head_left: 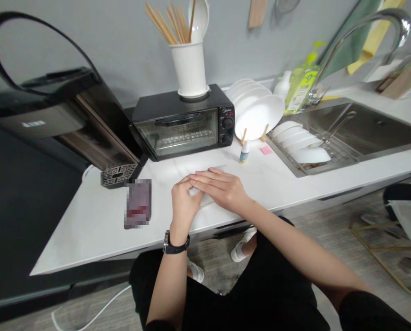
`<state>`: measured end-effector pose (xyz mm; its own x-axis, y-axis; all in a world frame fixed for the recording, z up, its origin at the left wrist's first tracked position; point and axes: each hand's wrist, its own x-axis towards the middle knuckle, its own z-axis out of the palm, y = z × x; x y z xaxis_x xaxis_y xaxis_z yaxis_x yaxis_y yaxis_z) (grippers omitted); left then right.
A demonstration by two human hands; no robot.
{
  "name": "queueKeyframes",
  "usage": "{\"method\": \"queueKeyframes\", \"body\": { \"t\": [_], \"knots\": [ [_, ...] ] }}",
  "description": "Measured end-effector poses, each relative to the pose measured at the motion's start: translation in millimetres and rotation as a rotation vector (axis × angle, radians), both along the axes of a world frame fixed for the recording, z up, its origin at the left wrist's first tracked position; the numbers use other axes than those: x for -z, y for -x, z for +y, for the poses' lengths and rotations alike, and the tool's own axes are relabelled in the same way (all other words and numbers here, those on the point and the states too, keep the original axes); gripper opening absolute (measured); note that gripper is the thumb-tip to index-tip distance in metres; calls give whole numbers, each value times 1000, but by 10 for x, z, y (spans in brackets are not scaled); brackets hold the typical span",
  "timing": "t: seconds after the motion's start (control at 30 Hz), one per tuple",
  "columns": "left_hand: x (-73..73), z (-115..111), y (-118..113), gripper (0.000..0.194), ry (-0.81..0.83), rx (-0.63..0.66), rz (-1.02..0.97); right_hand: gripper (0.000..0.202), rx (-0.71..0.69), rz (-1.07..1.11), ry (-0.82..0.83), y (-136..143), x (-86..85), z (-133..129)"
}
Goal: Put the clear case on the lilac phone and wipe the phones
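Note:
My left hand [185, 202], with a black watch on its wrist, is curled at the near side of the counter around a small white object [193, 191]. Only a bit of that object shows between my hands, so its kind is unclear. Across the top lies my right hand [228, 189], fingers stretched out and together, resting over the left fingers and the object. Beneath them is a flat whitish piece [207, 201], partly hidden, on the white counter [177, 172]. A small white bottle [244, 152] with a blue and yellow label stands beyond my right hand, near a pink square [266, 150].
A pixelated dark phone-like item [138, 203] lies left of my hands. Behind stand a black toaster oven [184, 128], a utensil holder [190, 69] and a tall black machine [88, 119]. Plates [258, 112], green soap [301, 85] and the sink [360, 128] are to the right.

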<state>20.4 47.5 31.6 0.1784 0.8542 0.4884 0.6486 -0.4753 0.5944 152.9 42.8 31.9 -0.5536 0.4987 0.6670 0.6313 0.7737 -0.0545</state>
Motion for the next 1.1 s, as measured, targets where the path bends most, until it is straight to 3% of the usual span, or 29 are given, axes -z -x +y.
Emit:
{"method": "queueKeyframes", "body": {
  "t": [0.1,0.2,0.3,0.4,0.6,0.83,0.97,1.1],
  "knots": [
    [-37,-6,-26,9,13,5,9,34,0,-91,6,-253,-77,66],
    [-64,0,-42,13,38,-12,28,35,136,-82,50,-326,-109,49],
    [-56,16,-43,14,35,-20,46,35,297,64,98,-174,-65,-29],
    [0,32,-30,14,3,-32,61,34,366,214,127,82,12,-106],
    [115,48,20,17,-15,-74,63,31,202,224,79,355,112,-130],
    [4,19,-2,11,-33,12,27,34,-72,-18,37,-160,-28,93],
    [-22,19,-10,12,-11,23,24,33,38,76,114,-322,-22,139],
    [3,15,-8,12,15,11,-19,33,229,259,111,-5,97,-22]
  ]
}}
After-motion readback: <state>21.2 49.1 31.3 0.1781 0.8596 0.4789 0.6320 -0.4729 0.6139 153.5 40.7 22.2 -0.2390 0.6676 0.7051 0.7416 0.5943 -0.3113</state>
